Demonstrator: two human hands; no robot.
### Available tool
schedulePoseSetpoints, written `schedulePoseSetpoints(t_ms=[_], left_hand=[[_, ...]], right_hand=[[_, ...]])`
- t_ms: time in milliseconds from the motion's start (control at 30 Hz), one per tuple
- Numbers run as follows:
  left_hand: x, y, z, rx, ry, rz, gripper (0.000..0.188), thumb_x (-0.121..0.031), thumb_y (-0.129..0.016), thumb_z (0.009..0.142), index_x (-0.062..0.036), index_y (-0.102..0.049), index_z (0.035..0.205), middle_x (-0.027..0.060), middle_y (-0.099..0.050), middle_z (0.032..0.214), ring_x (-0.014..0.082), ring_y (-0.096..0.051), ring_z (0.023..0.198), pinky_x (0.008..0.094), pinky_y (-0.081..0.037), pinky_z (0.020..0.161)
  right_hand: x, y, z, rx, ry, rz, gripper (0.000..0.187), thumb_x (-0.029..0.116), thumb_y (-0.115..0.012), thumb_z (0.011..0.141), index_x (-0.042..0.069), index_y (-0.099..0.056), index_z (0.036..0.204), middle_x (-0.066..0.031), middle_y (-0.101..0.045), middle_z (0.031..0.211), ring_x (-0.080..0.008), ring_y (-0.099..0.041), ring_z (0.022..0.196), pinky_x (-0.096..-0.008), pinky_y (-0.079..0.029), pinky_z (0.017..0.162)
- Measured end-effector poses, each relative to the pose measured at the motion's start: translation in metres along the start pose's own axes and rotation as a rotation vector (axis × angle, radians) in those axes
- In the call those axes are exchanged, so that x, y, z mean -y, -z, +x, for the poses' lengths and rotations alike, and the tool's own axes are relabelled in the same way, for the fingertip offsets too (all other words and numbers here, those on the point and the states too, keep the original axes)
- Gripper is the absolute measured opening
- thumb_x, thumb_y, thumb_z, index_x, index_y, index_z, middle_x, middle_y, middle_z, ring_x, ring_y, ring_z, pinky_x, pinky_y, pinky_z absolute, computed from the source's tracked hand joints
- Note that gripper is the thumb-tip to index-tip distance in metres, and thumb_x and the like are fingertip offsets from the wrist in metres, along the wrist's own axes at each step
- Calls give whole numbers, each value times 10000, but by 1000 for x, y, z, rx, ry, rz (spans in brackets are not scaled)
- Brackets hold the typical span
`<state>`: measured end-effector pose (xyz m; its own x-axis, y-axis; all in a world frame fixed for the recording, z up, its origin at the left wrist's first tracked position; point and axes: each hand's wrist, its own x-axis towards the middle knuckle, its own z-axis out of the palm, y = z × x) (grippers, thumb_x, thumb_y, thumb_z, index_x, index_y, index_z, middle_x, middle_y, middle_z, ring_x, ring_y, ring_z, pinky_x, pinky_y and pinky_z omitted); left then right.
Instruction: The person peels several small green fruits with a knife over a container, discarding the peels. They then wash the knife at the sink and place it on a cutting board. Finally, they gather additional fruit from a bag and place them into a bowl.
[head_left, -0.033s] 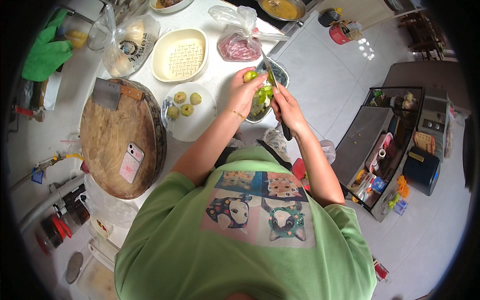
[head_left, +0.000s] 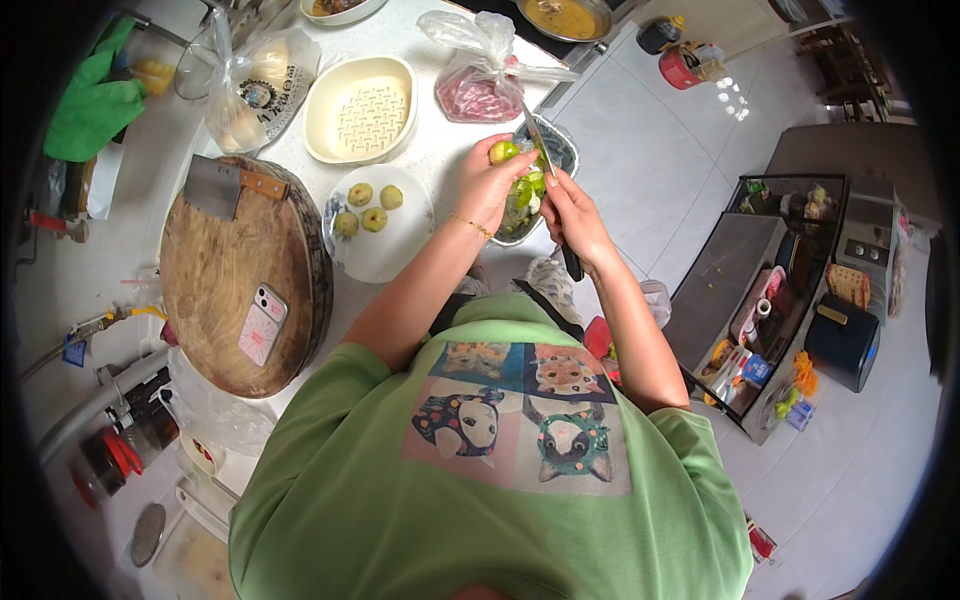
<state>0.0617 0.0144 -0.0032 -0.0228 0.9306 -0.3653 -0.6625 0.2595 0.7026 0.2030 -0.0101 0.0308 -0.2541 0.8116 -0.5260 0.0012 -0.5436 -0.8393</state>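
Observation:
My left hand (head_left: 484, 188) is closed around a small green fruit (head_left: 503, 151), whose exact kind I cannot make out. A knife (head_left: 538, 135) is in my right hand (head_left: 578, 216), its blade close against the fruit and its black handle sticking out below my palm. Beneath both hands stands a lined waste bin (head_left: 512, 236) with green peelings in it. Left of my left forearm, a white plate (head_left: 390, 255) carries several peeled, yellowish-green fruits (head_left: 374, 219).
A cream drainer basket (head_left: 316, 118) and a bag of red meat (head_left: 480, 95) sit on the counter. On the round chopping board (head_left: 215, 290) lie a cleaver (head_left: 212, 187) and a phone (head_left: 262, 325). A dark rack (head_left: 725, 270) stands on the right.

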Motion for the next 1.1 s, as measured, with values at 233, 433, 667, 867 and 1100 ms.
schedulePoseSetpoints(t_ms=[233,433,667,867,1100], left_hand=[[11,8,7,-70,50,124,434,48,-625,789,33,-426,1175,106,-549,995,162,-577,896,270,-475,771],[13,19,12,-102,78,90,405,-27,-541,855,41,-406,1231,147,-541,1064,220,-574,985,322,-466,868],[-9,25,-2,31,120,-205,342,-59,-404,922,54,-399,1245,186,-513,1189,295,-507,1154,416,-387,1030],[-23,13,-16,88,0,-125,320,-26,-401,942,27,-399,1257,153,-514,1214,241,-505,1159,367,-398,1006],[-30,3,-24,91,-111,-29,293,-35,-429,948,16,-413,1236,130,-517,1220,197,-523,1117,327,-412,982]], right_hand=[[8,-3,-1,52,32,114,331,336,-419,979,106,-506,1200,58,-428,602,-35,-350,453,-186,-291,422],[1,10,19,-39,33,33,340,301,-488,952,117,-544,1232,56,-457,610,-27,-368,480,-187,-292,438],[-11,6,36,-173,301,-390,389,269,-498,943,91,-510,1288,18,-536,684,-62,-440,558,-201,-357,534],[7,-7,8,-113,385,-711,460,260,-465,948,203,-367,1394,-162,-625,942,-267,-604,804,-346,-462,746],[25,-12,-6,-77,468,-888,454,263,-490,922,213,-400,1364,-164,-575,1187,-363,-579,1013,-415,-474,835]])
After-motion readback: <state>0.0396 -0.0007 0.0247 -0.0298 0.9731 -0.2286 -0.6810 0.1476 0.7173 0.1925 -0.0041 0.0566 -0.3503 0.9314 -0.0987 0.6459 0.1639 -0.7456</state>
